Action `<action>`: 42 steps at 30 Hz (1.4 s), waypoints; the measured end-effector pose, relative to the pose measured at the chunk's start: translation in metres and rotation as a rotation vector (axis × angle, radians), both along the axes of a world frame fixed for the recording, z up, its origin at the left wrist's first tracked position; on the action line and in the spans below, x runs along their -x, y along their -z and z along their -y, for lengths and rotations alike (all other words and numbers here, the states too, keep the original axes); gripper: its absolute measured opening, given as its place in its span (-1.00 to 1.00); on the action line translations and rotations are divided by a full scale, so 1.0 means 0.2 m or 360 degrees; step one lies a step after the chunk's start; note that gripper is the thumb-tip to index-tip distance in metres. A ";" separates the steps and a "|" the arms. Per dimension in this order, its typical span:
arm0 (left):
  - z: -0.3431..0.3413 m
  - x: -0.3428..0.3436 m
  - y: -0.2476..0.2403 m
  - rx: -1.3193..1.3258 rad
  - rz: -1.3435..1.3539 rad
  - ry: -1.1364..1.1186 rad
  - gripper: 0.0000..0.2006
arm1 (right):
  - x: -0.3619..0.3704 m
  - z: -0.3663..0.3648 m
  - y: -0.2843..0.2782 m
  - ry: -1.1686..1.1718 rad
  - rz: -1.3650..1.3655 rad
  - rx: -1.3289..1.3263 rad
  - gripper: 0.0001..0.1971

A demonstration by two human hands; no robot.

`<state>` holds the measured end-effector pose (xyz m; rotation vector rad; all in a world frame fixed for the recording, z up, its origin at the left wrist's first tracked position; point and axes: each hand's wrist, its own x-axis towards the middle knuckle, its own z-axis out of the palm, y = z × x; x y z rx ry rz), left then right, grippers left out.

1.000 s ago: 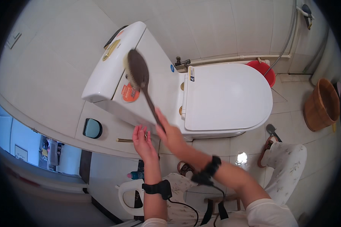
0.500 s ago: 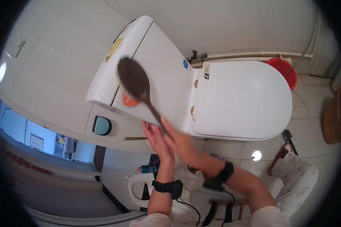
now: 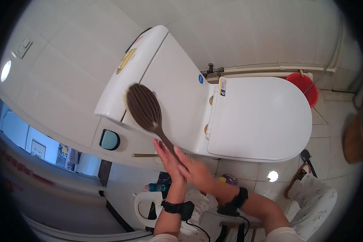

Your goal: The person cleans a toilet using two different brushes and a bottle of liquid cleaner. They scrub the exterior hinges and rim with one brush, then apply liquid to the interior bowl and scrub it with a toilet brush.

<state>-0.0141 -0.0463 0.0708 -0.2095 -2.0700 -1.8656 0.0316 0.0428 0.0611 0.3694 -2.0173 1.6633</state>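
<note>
A dark brown brush (image 3: 144,105) with a ridged oval head and pale bristles at its left side is held slantwise over the white toilet tank (image 3: 177,88). My right hand (image 3: 195,171) is closed round the lower handle. Just left of it, my left hand (image 3: 171,163) has its fingers stretched out, its palm against or close to the handle's end and right hand. Whether the left palm touches the handle is hidden. The brush head covers part of the tank's near corner; I cannot tell whether its bristles touch the surface.
The closed toilet lid (image 3: 262,117) lies to the right, with a red bucket (image 3: 304,86) behind it. A teal-and-black wall holder (image 3: 109,139), a gold-coloured rod (image 3: 144,155) and a teal bottle (image 3: 156,187) are at the left. A wooden tub (image 3: 355,139) stands far right.
The brush head and both hands have shifted nearer along the tank, and the head now covers the orange sticker seen before. The whole view has tilted slightly, with the toilet lower in it.
</note>
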 end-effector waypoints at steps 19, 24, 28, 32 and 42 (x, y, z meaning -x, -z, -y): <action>-0.03 -0.02 -0.02 -0.0162 -0.0002 0.0104 -0.42 | 0.26 -0.06 -0.17 0.0415 -0.0240 0.0371 -0.47; -0.09 -0.01 0.01 -0.0211 -0.0007 0.0113 -0.42 | 0.66 -0.38 -0.25 0.0342 0.0450 0.0805 -0.48; -0.10 -0.02 -0.01 -0.0111 0.0000 0.0088 -0.42 | 0.54 -0.23 0.30 0.0548 0.0593 0.0616 -0.46; -0.03 -0.02 -0.02 -0.0120 -0.0033 0.0085 -0.43 | -0.02 0.03 0.08 0.0008 0.0750 0.0909 -0.47; -0.02 0.01 0.01 -0.0177 0.0000 0.0103 -0.46 | 0.50 -0.26 0.08 0.0241 0.0852 0.0987 -0.45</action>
